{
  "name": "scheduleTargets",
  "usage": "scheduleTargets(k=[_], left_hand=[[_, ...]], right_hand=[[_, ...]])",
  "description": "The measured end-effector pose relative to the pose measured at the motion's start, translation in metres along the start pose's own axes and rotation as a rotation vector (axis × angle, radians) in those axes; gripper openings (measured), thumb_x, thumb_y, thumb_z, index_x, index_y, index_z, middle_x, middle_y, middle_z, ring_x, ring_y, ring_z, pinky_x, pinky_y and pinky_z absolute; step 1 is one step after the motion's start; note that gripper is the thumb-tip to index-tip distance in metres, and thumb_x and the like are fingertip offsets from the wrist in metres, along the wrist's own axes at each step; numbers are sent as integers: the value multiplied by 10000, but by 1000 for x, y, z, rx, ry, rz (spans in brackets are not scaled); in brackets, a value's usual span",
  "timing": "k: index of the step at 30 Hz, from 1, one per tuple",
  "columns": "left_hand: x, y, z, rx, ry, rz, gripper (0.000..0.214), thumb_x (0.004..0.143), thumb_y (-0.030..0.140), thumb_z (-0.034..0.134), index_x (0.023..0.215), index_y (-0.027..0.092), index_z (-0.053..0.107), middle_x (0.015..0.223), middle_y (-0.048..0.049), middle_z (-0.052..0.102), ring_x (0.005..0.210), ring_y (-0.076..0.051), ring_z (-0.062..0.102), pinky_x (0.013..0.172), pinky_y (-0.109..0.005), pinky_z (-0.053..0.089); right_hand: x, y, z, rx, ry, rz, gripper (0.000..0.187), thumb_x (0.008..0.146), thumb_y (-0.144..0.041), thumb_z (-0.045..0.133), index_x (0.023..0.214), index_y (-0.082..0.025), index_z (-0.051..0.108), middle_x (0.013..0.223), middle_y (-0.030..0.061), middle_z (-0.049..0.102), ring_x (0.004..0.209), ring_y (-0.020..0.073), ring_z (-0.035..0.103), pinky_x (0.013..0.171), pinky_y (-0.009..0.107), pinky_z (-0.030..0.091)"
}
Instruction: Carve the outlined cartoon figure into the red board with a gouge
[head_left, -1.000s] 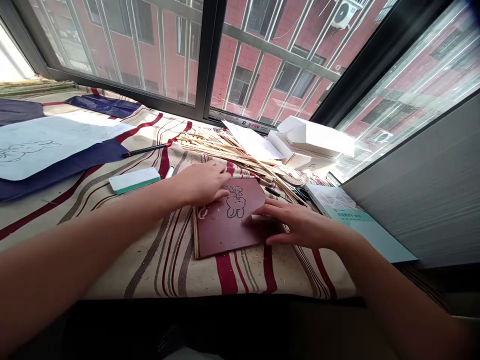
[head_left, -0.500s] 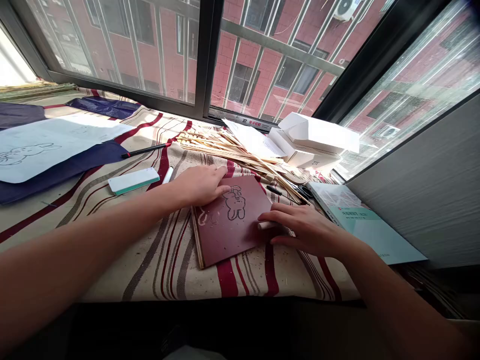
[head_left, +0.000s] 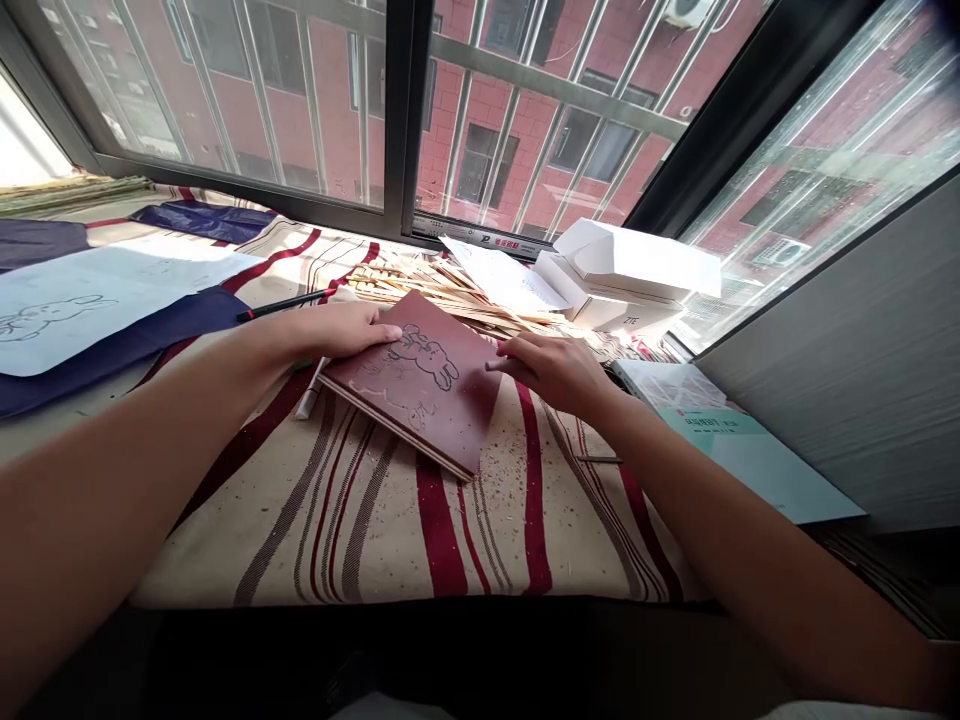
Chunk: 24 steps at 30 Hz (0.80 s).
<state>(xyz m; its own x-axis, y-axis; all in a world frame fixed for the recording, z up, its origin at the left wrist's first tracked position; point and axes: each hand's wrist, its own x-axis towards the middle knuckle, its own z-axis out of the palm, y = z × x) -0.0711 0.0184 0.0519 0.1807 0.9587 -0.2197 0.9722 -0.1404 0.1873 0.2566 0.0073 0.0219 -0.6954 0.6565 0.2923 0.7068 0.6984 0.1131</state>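
Left hand (head_left: 334,332) and right hand (head_left: 547,370) apart, on opposite edges of the dark red carved woodblock (head_left: 442,430), angled on striped cloth (head_left: 375,530); looks stiff, light, best held by its edges.

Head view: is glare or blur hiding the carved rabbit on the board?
In the head view, the carved rabbit on the dark red board looks sharp, with no glare on it. Daylight washes out the far left corner, the right window pane shows streaky glare, and the wide lens splays the black window frame.
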Motion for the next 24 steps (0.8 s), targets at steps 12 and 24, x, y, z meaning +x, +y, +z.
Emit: scheduleTargets(k=[12,24], left_hand=[[-8,14,7,222,224,45,467,1019,411,414,1161,97,728,1107,-240,767,1031,-395,728,869,-465,541],[24,8,60,-40,326,517,205,927,216,532,861,169,720,1017,-81,747,953,-235,671,862,-340,559]], right_hand=[[51,-79,1,1939,-629,219,348,996,-364,709,762,-132,596,928,116,795,847,189,810,699,245,659],[100,-116,6,1967,7,144,336,902,-460,812,918,-154,676,681,-55,590,499,26,472,421,128,368]])
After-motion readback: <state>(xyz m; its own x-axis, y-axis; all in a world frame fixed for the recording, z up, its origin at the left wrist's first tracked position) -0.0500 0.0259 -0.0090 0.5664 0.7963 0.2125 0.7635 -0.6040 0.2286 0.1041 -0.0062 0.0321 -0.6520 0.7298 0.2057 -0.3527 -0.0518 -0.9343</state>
